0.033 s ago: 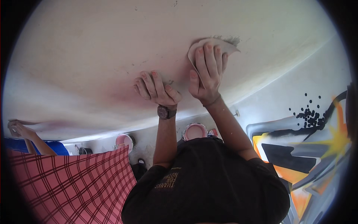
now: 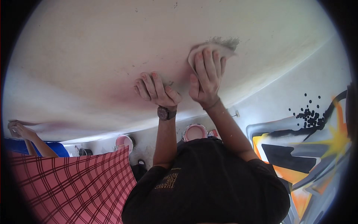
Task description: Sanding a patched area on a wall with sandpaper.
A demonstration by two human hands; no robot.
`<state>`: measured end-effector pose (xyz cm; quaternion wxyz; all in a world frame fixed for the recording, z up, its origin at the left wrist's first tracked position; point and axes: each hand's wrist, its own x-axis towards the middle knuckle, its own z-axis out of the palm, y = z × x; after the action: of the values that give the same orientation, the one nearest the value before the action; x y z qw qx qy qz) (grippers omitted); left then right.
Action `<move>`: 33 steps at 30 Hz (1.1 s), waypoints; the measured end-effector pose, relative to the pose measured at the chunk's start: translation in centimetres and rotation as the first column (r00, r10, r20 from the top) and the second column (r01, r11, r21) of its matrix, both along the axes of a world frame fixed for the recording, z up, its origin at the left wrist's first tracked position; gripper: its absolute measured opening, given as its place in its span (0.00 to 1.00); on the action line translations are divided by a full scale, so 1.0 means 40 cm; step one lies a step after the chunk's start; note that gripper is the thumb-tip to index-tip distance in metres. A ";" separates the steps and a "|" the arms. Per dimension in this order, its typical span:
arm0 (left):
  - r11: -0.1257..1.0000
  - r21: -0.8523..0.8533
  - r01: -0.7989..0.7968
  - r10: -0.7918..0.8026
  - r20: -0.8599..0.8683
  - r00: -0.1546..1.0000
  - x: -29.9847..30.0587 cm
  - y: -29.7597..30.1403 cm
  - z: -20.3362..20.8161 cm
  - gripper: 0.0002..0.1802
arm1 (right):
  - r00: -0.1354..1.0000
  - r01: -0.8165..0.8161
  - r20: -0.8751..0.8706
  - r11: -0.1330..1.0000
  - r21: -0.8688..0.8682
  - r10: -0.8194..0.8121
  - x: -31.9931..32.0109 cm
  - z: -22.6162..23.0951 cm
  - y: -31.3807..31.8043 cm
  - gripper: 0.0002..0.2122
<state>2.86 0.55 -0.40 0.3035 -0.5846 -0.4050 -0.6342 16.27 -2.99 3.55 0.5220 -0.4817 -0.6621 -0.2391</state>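
While right hand (image 2: 206, 76) presses sandpaper-like sheet (image 2: 192, 58) to wall (image 2: 93, 44), visible long edge crosswise past near-together fingers, rough grey patch (image 2: 232, 43) shows just beyond fingertips. Left hand (image 2: 158, 91), farther off, curls loosely; cannot tell whether it holds anything.

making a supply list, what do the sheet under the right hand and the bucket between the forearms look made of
The sheet looks like thin, matte paper, perhaps sandpaper: it bends under the right hand. The bucket is probably plastic, given its smooth, pale rim.
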 end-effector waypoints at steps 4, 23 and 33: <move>1.000 -0.003 0.013 -0.013 -0.008 1.000 0.014 -0.002 -0.014 0.28 | 1.000 0.007 0.006 1.000 0.025 -0.008 0.014 -0.047 0.000 0.23; 1.000 0.007 0.009 -0.009 -0.019 1.000 -0.036 0.004 -0.004 0.27 | 0.999 0.041 -0.025 0.999 -0.012 -0.041 -0.043 0.034 0.006 0.24; 1.000 -0.011 0.026 -0.026 -0.005 1.000 -0.042 -0.001 0.002 0.28 | 0.998 0.049 -0.026 0.999 -0.013 -0.049 -0.071 0.035 0.003 0.24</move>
<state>1.17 0.50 -0.34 0.2929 -0.5930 -0.4003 -0.6343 13.44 -2.89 4.95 0.5215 -0.5041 -0.6448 -0.2413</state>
